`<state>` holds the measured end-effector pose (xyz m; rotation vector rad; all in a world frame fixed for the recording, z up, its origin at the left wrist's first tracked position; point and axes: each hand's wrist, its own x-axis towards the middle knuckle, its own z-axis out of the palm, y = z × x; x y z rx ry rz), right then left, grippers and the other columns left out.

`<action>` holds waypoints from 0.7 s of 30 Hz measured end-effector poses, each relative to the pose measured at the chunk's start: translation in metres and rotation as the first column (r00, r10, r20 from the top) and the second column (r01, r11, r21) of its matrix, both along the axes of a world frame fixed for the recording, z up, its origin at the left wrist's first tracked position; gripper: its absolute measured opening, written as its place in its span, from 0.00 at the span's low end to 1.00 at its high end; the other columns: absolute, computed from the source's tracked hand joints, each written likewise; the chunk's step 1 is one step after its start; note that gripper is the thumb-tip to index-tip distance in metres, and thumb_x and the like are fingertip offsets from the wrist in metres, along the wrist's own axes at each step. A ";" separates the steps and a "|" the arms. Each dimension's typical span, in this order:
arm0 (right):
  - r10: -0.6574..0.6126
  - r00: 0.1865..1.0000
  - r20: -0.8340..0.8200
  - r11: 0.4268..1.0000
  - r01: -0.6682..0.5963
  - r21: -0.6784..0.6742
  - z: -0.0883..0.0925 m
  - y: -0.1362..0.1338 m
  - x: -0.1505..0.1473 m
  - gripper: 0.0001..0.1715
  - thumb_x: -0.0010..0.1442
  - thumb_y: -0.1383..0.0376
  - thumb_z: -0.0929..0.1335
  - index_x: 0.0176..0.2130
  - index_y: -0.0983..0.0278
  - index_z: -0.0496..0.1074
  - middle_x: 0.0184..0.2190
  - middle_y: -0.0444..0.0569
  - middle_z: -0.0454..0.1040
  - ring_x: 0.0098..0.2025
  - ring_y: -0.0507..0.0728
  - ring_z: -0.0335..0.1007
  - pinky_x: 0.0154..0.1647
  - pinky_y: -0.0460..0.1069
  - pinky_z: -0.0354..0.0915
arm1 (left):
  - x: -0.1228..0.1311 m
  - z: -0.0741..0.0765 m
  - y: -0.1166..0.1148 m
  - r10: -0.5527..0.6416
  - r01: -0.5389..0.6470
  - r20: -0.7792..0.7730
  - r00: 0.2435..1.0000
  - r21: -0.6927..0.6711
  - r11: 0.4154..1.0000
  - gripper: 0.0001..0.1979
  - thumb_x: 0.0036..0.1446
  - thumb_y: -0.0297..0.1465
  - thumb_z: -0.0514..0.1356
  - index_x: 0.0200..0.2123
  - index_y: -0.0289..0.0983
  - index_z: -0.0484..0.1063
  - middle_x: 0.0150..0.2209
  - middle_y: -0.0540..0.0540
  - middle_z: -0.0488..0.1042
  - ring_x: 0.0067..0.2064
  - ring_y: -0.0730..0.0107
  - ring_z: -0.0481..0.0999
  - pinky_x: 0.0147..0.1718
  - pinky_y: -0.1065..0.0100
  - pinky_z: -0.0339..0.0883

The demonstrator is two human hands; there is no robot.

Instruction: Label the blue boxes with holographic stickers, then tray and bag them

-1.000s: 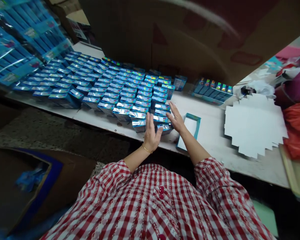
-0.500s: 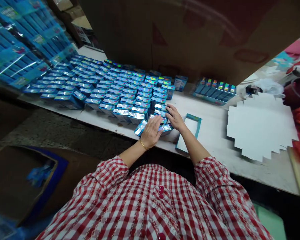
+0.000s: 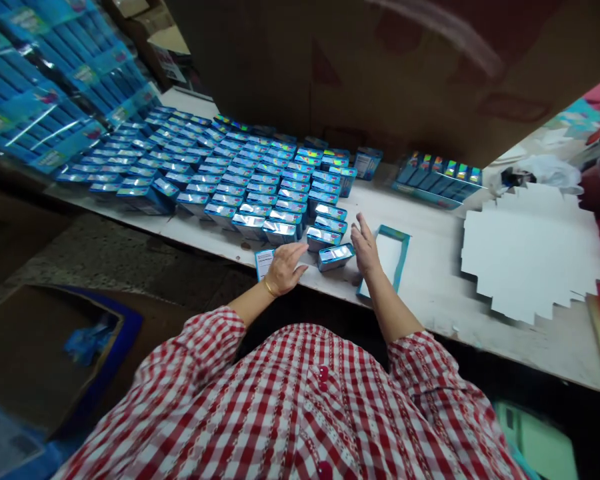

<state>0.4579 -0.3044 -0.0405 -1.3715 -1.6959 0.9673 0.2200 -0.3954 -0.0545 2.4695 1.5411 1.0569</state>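
Rows of small blue boxes [image 3: 240, 180] stand upright on the white table [image 3: 430, 267]. My left hand [image 3: 285, 268] is at the table's front edge, fingers stretched out, partly over a blue box lying flat [image 3: 265, 263]. Right of it, a blue box [image 3: 335, 256] stands slightly turned, apart from a short row of boxes [image 3: 324, 237]. My right hand [image 3: 365, 247] is raised beside that row with its fingers extended and nothing in it. A shallow open tray [image 3: 404, 257] with blue rims and a white inside lies just right of my right hand, partly behind my forearm.
A filled blue tray of boxes [image 3: 435, 180] stands at the back right. White cut cardboard sheets [image 3: 533, 253] lie on the right. A large brown carton [image 3: 360, 73] rises behind the table. Wrapped blue packs [image 3: 45, 87] are stacked at far left; an open carton [image 3: 30, 353] is below.
Both hands have moved apart, the left toward the left and the right away from the boxes. The box at the edge under my left hand now lies flat farther left.
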 end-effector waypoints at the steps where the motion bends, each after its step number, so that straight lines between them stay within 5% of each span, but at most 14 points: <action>1: -0.043 0.998 -0.043 0.998 0.045 0.035 -0.001 -0.008 0.001 0.40 0.63 0.46 0.51 0.67 0.59 0.37 0.67 0.54 0.45 0.64 0.60 0.53 0.59 0.58 0.58 | 0.004 -0.004 -0.004 0.082 -0.083 0.025 0.996 0.026 0.996 0.24 0.61 0.40 0.48 0.55 0.33 0.62 0.51 0.34 0.70 0.56 0.57 0.66 0.54 0.54 0.57; 4: -0.074 0.986 -0.146 0.981 0.098 0.166 0.001 -0.026 0.004 0.37 0.61 0.47 0.59 0.65 0.55 0.49 0.66 0.51 0.49 0.64 0.61 0.52 0.61 0.60 0.55 | 0.008 -0.014 -0.007 0.295 -0.305 0.103 0.950 0.091 0.948 0.23 0.61 0.40 0.49 0.53 0.32 0.62 0.50 0.34 0.70 0.55 0.55 0.67 0.56 0.51 0.53; 6: -0.042 0.984 -0.174 0.974 0.079 0.214 0.006 -0.032 0.004 0.35 0.59 0.49 0.63 0.62 0.53 0.55 0.65 0.49 0.51 0.63 0.61 0.54 0.61 0.60 0.55 | 0.003 -0.016 0.000 0.304 -0.319 0.144 0.942 0.096 0.943 0.20 0.62 0.37 0.48 0.52 0.31 0.62 0.48 0.34 0.70 0.50 0.60 0.70 0.53 0.55 0.58; 9: -0.085 0.981 -0.174 0.950 0.132 0.283 0.018 -0.045 0.002 0.30 0.58 0.53 0.65 0.58 0.56 0.62 0.61 0.51 0.58 0.59 0.60 0.60 0.56 0.60 0.61 | -0.011 -0.011 0.018 0.227 -0.249 0.214 0.950 0.082 0.965 0.16 0.63 0.36 0.46 0.47 0.32 0.64 0.40 0.39 0.71 0.40 0.67 0.72 0.40 0.65 0.65; 12: -0.193 0.975 -0.112 0.859 0.223 0.460 0.031 -0.074 -0.005 0.18 0.59 0.59 0.64 0.48 0.61 0.71 0.49 0.53 0.70 0.52 0.59 0.66 0.51 0.58 0.65 | -0.022 -0.004 0.027 0.071 -0.100 0.216 0.974 0.130 0.986 0.14 0.63 0.37 0.46 0.40 0.35 0.65 0.33 0.43 0.70 0.36 0.69 0.71 0.35 0.68 0.66; 14: -0.125 0.992 -0.020 0.857 0.118 0.501 0.032 -0.097 -0.020 0.12 0.60 0.62 0.64 0.42 0.61 0.73 0.38 0.50 0.74 0.43 0.56 0.70 0.47 0.55 0.67 | -0.026 -0.003 0.027 -0.081 0.051 0.176 0.981 0.168 0.985 0.15 0.63 0.39 0.45 0.39 0.36 0.64 0.33 0.44 0.69 0.36 0.68 0.71 0.35 0.67 0.66; 17: 0.168 0.974 0.154 0.930 -0.208 0.302 0.019 -0.118 -0.066 0.14 0.62 0.61 0.62 0.45 0.61 0.72 0.37 0.51 0.74 0.39 0.56 0.70 0.43 0.52 0.68 | -0.029 -0.006 0.023 -0.190 0.157 0.160 0.969 0.197 0.968 0.18 0.63 0.42 0.44 0.41 0.36 0.64 0.34 0.43 0.69 0.38 0.67 0.71 0.36 0.66 0.66; 21: 0.256 0.862 0.438 0.942 -0.325 0.089 -0.004 -0.101 -0.141 0.27 0.63 0.58 0.61 0.58 0.67 0.62 0.53 0.60 0.67 0.53 0.63 0.62 0.53 0.58 0.61 | -0.050 -0.012 0.023 0.059 -0.129 0.372 0.927 0.166 0.978 0.22 0.61 0.47 0.45 0.43 0.35 0.64 0.37 0.42 0.69 0.37 0.69 0.71 0.38 0.66 0.66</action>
